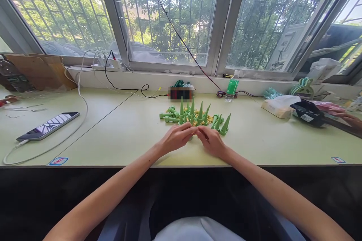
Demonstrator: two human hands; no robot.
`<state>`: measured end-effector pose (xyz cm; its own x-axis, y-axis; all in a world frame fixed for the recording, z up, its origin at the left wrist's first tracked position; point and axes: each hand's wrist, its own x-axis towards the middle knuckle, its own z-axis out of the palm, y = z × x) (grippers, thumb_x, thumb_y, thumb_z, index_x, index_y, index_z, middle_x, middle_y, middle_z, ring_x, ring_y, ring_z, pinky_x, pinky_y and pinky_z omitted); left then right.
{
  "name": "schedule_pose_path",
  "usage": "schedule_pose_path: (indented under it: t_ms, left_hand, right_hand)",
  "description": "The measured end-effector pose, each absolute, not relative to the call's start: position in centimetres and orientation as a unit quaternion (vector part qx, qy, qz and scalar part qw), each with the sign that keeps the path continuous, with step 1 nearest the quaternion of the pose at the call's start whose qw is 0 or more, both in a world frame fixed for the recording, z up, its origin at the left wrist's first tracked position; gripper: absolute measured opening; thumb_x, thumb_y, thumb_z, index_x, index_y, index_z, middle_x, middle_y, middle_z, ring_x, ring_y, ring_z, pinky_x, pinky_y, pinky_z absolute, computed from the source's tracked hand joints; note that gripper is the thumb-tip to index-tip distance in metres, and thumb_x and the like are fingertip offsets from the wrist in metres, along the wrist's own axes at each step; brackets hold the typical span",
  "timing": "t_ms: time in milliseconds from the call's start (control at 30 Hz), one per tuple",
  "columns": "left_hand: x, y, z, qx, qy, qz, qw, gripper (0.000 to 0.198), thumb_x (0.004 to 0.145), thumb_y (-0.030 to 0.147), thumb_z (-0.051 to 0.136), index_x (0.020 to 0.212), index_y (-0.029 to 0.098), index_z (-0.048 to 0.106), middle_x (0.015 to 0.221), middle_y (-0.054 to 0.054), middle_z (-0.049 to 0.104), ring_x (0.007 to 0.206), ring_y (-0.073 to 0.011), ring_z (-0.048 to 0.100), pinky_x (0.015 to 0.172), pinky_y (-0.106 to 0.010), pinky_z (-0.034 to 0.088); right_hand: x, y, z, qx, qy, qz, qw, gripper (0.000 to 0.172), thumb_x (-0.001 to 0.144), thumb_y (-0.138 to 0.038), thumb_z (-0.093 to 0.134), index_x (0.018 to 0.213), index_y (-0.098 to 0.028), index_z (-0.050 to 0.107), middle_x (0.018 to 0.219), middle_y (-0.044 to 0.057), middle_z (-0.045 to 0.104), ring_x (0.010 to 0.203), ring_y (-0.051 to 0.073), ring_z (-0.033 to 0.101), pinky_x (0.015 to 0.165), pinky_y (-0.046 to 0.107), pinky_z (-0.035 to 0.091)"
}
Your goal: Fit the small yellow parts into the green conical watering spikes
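Note:
A cluster of green plastic cone spikes stands and lies on the pale green table, mixed with small yellow pieces. My left hand and my right hand meet fingertip to fingertip just in front of the cluster. Both hands have their fingers curled and pinched together over something small that I cannot make out. More green spikes lie on their sides at the left of the pile.
A phone on a white cable lies at the left. A green-labelled bottle, a tissue pack and a black device sit toward the right. Another person's hand rests at the far right edge. A power strip lies on the sill.

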<state>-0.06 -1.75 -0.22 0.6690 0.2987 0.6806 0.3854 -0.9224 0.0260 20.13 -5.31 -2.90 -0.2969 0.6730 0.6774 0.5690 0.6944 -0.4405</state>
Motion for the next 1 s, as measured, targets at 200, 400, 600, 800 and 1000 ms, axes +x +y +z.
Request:
schedule_pose_path:
  t_ms: [200, 400, 600, 800, 1000]
  left_hand:
    - [0.3, -2.1, -1.0, -0.902, -0.196, -0.383, 0.017, 0.026, 0.099, 0.025, 0.044, 0.114, 0.020, 0.065, 0.089, -0.007, 0.069, 0.066, -0.0114, 0.061, 0.063, -0.023, 0.046]
    - [0.2, -2.4, -1.0, -0.907, -0.183, -0.378, 0.026, 0.026, 0.096, 0.020, 0.045, 0.116, 0.022, 0.061, 0.091, -0.005, 0.069, 0.065, -0.0105, 0.058, 0.059, -0.024, 0.041]
    - [0.1, -2.7, -0.9, -0.901, -0.218, -0.374, 0.021, 0.020, 0.093, 0.024, 0.048, 0.110, 0.019, 0.055, 0.085, -0.003, 0.064, 0.057, -0.0093, 0.051, 0.055, -0.025, 0.038]
    - [0.0, -2.0, -1.0, -0.843, -0.305, -0.443, 0.003, 0.015, 0.093, 0.033, 0.052, 0.087, 0.019, 0.049, 0.070, 0.003, 0.056, 0.050, -0.0074, 0.039, 0.052, -0.023, 0.033]
    - [0.1, -1.7, -0.9, -0.847, -0.366, -0.385, -0.013, 0.028, 0.092, 0.043, 0.056, 0.080, 0.018, 0.055, 0.073, 0.000, 0.057, 0.057, -0.0103, 0.045, 0.058, -0.025, 0.035]
  right_hand:
    - [20.2, -5.1, -3.0, -0.382, -0.805, 0.069, 0.449, 0.026, 0.101, -0.036, 0.045, 0.103, -0.018, 0.063, 0.080, 0.004, 0.069, 0.067, 0.015, 0.061, 0.067, 0.026, 0.046]
    - [20.2, -5.1, -2.9, -0.385, -0.805, 0.076, 0.445, 0.022, 0.100, -0.036, 0.046, 0.100, -0.019, 0.060, 0.078, 0.002, 0.066, 0.062, 0.013, 0.055, 0.062, 0.024, 0.043]
    - [20.0, -5.2, -2.9, -0.396, -0.789, 0.031, 0.468, 0.019, 0.098, -0.034, 0.048, 0.089, -0.020, 0.056, 0.066, -0.002, 0.056, 0.053, 0.011, 0.046, 0.056, 0.023, 0.038]
    - [19.9, -5.0, -2.6, -0.418, -0.750, -0.001, 0.512, 0.017, 0.095, -0.028, 0.047, 0.081, -0.021, 0.053, 0.069, -0.001, 0.055, 0.054, 0.011, 0.043, 0.057, 0.025, 0.039]
    - [20.0, -4.6, -2.7, -0.431, -0.753, 0.001, 0.497, 0.014, 0.095, -0.027, 0.047, 0.087, -0.020, 0.056, 0.076, 0.002, 0.057, 0.058, 0.012, 0.047, 0.061, 0.026, 0.042]
